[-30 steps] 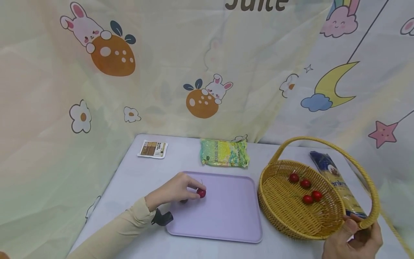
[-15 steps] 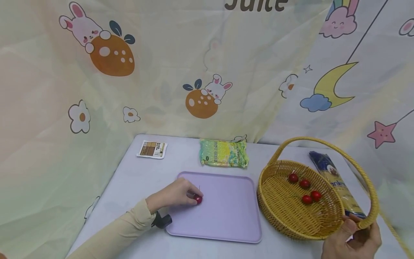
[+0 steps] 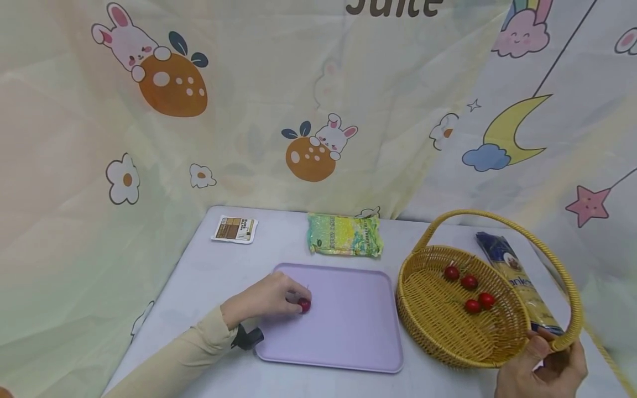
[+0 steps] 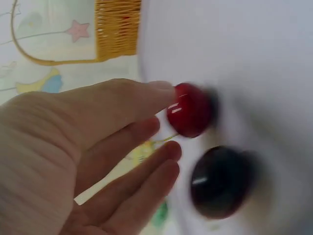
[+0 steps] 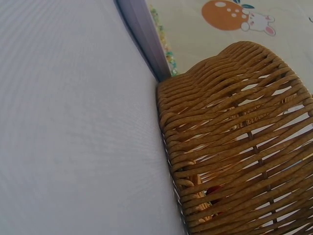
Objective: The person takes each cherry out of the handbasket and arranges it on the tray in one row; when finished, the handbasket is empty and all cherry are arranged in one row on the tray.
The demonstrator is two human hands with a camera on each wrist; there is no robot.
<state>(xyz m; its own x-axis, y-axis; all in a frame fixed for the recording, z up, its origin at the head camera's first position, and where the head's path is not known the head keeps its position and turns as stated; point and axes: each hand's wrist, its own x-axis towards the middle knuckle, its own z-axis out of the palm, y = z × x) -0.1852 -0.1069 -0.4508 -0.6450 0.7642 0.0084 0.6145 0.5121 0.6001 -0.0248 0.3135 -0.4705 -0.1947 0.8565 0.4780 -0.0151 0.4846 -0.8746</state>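
My left hand (image 3: 269, 296) is over the left part of a lilac tray (image 3: 348, 331). In the left wrist view its thumb tip touches a red cherry (image 4: 190, 110), while the fingers (image 4: 151, 188) stand apart from it. A darker cherry (image 4: 220, 182) lies beside the red one; the hand hides it in the head view. On the right, my right hand (image 3: 542, 367) grips the rim of a round wicker basket (image 3: 440, 337) at the foot of its handle. Several red cherries (image 3: 469, 282) lie inside the basket. The right hand is outside its own wrist view.
Behind the tray lies a green-yellow packet (image 3: 344, 235), with a small white-and-brown packet (image 3: 235, 229) at the back left. A blue-and-gold bag (image 3: 517, 279) lies beyond the basket. A printed cloth (image 3: 249, 110) hangs behind the table.
My left hand has brought the red cherry slightly left and down to the tray, where its fingers have loosened. The right hand and the basket have stayed in place.
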